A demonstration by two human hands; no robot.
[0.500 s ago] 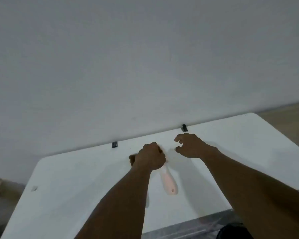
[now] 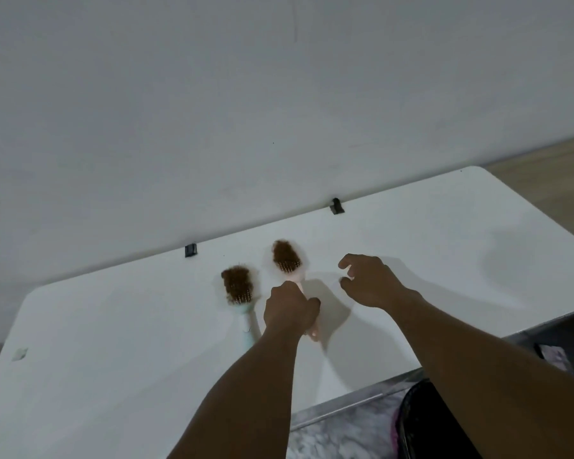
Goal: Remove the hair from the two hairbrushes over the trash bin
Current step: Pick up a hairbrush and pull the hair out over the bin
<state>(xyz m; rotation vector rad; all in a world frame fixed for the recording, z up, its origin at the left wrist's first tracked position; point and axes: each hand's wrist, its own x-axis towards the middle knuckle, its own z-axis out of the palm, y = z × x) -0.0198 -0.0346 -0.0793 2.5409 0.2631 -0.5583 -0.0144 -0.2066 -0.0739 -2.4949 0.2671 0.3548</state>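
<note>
Two hairbrushes lie on the white table (image 2: 113, 342), both with brown hair tangled in their bristles. The pink hairbrush (image 2: 287, 260) points away from me, and my left hand (image 2: 289, 311) is closed around its handle. Just left of it lies the mint-green hairbrush (image 2: 237, 286), untouched, its handle running down beside my left wrist. My right hand (image 2: 368, 281) hovers to the right of the pink brush with curled, parted fingers and nothing in it. A dark round bin (image 2: 415, 422) shows at the bottom right, below the table's front edge, partly hidden by my right arm.
The table stands against a plain white wall, with two small black clips (image 2: 336, 207) on its far edge. A grey patterned floor (image 2: 328, 438) lies in front of the table. A dark shelf or box (image 2: 557, 342) sits at the right.
My left hand has slid down from the brush heads to the pink brush's handle, uncovering both hair-filled heads. My right hand has stayed beside it, still holding nothing.
</note>
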